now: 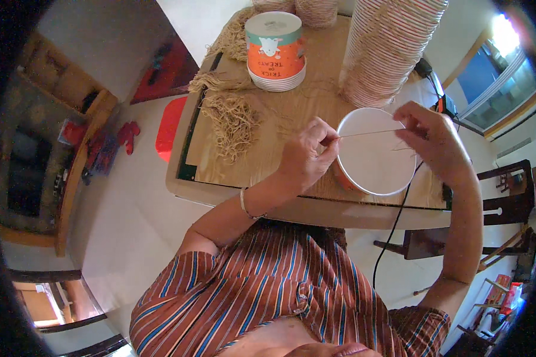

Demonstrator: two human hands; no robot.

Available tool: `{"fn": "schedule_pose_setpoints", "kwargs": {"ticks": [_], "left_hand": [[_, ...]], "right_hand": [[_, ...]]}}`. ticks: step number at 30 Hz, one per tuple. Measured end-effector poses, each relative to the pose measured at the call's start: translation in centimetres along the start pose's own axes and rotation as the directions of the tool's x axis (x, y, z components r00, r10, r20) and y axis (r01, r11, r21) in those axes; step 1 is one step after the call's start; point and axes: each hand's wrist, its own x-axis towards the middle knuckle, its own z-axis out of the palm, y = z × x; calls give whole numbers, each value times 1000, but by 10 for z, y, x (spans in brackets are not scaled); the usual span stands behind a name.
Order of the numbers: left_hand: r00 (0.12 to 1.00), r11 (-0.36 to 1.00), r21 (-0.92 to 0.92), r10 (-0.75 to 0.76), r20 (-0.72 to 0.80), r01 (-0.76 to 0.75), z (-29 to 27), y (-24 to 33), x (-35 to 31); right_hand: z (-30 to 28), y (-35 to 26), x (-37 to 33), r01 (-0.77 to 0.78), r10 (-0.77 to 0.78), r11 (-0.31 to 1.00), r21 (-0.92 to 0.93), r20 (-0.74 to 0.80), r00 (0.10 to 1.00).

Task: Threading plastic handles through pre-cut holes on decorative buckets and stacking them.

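Observation:
Both hands are over a white-lined paper bucket [379, 163] standing mouth up at the table's near edge. A thin tan cord [372, 133] is stretched tight across its mouth. My left hand [309, 153] pinches one end of the cord at the bucket's left rim. At the right rim, my right hand [431, 140] grips the other end between thumb and fingers, with a short loose strand hanging below. To the left of my left hand lies a tangled bunch of tan cords [231, 122]. Orange and green paper buckets [275, 50] sit upside down behind it.
A tall leaning stack of nested paper buckets [387, 50] rises at the back right of the table [315, 107]. More cord heaps and bucket stacks are at the back. A black cable [394, 229] runs off the near edge. A red stool [171, 128] stands at the left.

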Motion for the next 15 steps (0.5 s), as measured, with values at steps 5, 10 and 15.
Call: {"fn": "schedule_pose_setpoints", "kwargs": {"ticks": [5,10,15], "left_hand": [[992,992,20,124,-38,-123,1,-1,6],[996,996,16,92,-11,-92,5,-3,6],[978,976,-64,-205,35,207,-1,4,2]], "right_hand": [[-14,41,14,-7,15,991,132,-54,998],[16,85,47,54,-42,997,48,-214,976],[33,97,74,41,-41,999,5,-39,998]]}}
